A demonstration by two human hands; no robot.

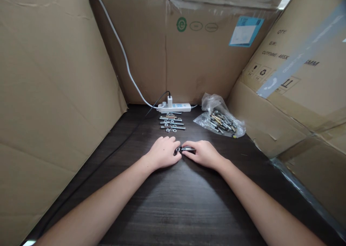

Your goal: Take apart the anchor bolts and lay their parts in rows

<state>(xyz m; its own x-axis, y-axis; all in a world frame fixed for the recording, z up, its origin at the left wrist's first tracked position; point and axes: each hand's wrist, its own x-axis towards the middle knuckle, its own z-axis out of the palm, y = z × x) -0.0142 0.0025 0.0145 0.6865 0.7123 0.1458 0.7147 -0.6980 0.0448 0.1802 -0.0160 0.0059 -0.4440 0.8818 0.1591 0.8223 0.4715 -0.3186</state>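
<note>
The two hands met near the middle of the dark desk, fingertips close together over a few small metal parts. The right hand pinched a silvery bolt between thumb and fingers, the bolt lying roughly crosswise, one end pointing toward the left hand. The left hand was curled, its thumb and fingers closed around a small metal ring or nut at that end; whether this piece was on the bolt or just beside it could not be told. Beyond the hands, several bolts lay crosswise in rows, with loose nuts and washers among them. Just behind the rows stood a white power strip with a white plug in it. To the right of the strip, a clear plastic bag held a heap of metal hardware, some pieces brassy. Cardboard rose behind and on both sides.
</note>
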